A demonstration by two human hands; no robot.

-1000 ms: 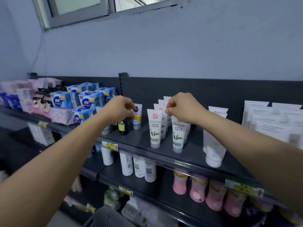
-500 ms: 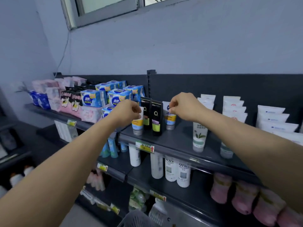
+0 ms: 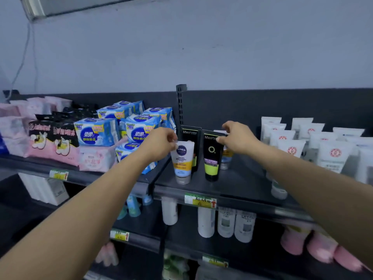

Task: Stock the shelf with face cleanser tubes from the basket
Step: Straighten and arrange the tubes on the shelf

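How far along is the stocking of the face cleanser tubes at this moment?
Done: two black tubes and rows of white tubes already stand on the top shelf. In hand: the left hand pinches the top of a Nivea tube standing at the front; the right hand touches the front black one's top. Left: unclear, since the basket is not clearly in view.

One head-worn wide-angle camera looked forward and slightly down at the top shelf (image 3: 238, 186) from close, wall (image 3: 201, 57) behind.
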